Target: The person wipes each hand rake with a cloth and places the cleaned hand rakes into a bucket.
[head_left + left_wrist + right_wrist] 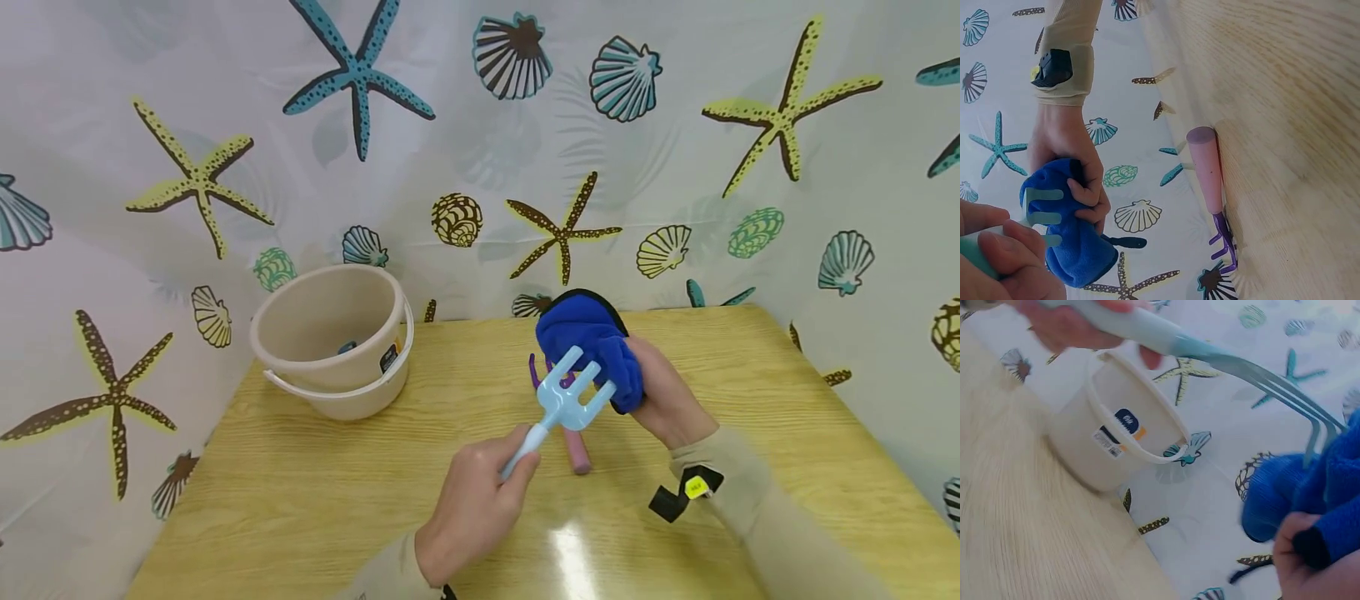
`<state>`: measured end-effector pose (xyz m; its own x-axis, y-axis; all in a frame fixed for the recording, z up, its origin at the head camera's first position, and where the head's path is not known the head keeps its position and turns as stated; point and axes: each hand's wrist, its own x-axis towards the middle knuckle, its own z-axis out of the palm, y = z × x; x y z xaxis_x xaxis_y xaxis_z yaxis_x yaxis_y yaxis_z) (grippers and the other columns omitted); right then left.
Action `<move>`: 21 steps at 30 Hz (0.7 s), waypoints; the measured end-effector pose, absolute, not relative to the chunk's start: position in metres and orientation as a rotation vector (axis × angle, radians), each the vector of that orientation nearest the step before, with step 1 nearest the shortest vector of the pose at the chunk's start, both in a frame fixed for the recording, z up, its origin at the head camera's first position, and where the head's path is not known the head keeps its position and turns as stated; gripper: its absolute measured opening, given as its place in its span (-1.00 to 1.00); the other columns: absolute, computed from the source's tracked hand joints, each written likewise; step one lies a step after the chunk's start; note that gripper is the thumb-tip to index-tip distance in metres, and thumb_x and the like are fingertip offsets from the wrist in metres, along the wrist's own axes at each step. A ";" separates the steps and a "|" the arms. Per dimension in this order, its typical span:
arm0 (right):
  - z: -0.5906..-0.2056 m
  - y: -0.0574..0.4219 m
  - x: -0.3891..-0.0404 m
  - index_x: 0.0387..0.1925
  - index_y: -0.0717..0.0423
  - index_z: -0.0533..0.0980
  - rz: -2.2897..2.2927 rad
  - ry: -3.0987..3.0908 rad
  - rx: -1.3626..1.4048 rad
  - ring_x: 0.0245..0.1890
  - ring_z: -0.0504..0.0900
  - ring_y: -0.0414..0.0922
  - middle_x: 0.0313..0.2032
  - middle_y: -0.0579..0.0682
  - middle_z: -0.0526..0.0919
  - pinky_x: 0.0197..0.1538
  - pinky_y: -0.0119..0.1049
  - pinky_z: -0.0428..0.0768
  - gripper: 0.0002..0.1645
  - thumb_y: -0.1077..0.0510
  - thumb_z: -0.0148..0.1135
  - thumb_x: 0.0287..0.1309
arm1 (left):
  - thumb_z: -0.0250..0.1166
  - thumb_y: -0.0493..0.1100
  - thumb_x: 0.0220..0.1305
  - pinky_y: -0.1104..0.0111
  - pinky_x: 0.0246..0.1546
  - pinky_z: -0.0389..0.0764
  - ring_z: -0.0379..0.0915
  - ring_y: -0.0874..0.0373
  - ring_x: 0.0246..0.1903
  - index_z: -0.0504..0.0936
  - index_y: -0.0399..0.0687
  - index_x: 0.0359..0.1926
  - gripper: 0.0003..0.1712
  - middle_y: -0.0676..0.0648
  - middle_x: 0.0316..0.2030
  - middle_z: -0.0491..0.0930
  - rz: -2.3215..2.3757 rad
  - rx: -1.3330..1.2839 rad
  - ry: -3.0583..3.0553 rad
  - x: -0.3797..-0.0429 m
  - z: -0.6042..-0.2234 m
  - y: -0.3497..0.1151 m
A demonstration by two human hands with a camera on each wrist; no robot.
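Observation:
My left hand (480, 496) grips the handle of a light blue hand fork (566, 400), its three tines pointing up and to the right. Bunched in my right hand (663, 392) is a blue cloth (581, 325) with dark edging, held above the table. The fork's tines overlap the cloth in the head view and meet its surface in the right wrist view. Below them on the table lies a second hand fork (1207, 175) with a pink handle and purple tines; the cloth and the blue fork partly hide it in the head view.
A beige bucket (367, 375) with a white carrying handle stands at the table's back left, and a small blue thing (347, 347) shows inside it. The wooden table (315, 500) ends at a white curtain (450, 142) printed with starfish and shells.

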<state>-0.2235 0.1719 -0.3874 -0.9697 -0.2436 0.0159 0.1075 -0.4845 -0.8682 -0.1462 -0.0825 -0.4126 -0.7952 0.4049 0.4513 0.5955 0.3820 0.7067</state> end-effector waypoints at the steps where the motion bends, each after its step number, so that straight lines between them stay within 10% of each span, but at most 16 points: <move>1: -0.387 0.170 -0.220 -0.29 0.12 0.41 -2.585 1.501 -0.215 -0.62 0.34 -0.18 -0.51 -0.10 0.41 -0.57 -0.42 0.40 -0.79 0.13 -0.11 0.45 | 0.15 -0.17 0.36 0.61 -0.88 0.20 0.15 0.41 -0.77 0.61 -0.07 0.00 -0.75 0.14 -0.72 0.32 -1.386 -0.891 -2.432 -0.146 -0.412 -0.082; 5: -0.388 0.163 -0.209 -0.10 0.16 0.36 -2.724 1.719 -0.245 -0.64 0.27 -0.17 -0.46 -0.07 0.32 -0.64 -0.44 0.35 -0.84 0.15 -0.08 0.44 | 0.12 -0.15 0.38 0.61 -0.91 0.17 0.12 0.42 -0.81 0.62 -0.05 -0.08 -0.80 0.13 -0.74 0.29 -1.430 -0.876 -2.419 -0.147 -0.411 -0.081; 15: -0.395 0.170 -0.207 -0.44 0.14 0.32 -2.683 0.925 -0.533 -0.63 0.24 -0.15 -0.58 -0.10 0.35 -0.52 -0.30 0.09 -0.53 0.09 -0.42 0.54 | 0.12 -0.22 0.39 0.56 -0.78 0.16 0.10 0.29 -0.75 0.51 -0.32 0.13 -0.63 0.00 -0.67 0.34 -2.041 -0.849 -2.390 -0.140 -0.386 -0.086; 21: -0.399 0.181 -0.214 -0.38 0.12 0.44 -2.563 1.164 -0.419 -0.59 0.40 -0.17 -0.57 -0.13 0.49 -0.51 -0.39 0.41 -0.58 0.08 -0.29 0.52 | 0.06 -0.33 0.39 0.49 -0.68 0.14 0.07 0.22 -0.71 0.56 -0.30 0.07 -0.70 -0.05 -0.66 0.29 -2.153 -0.929 -2.440 -0.140 -0.368 -0.093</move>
<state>-0.2141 0.1807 -0.3988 -0.9142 -0.3801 0.1403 0.1444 -0.6292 -0.7637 -0.1395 -0.0927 -0.3683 -0.8222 0.5430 0.1709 0.2373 0.0541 0.9699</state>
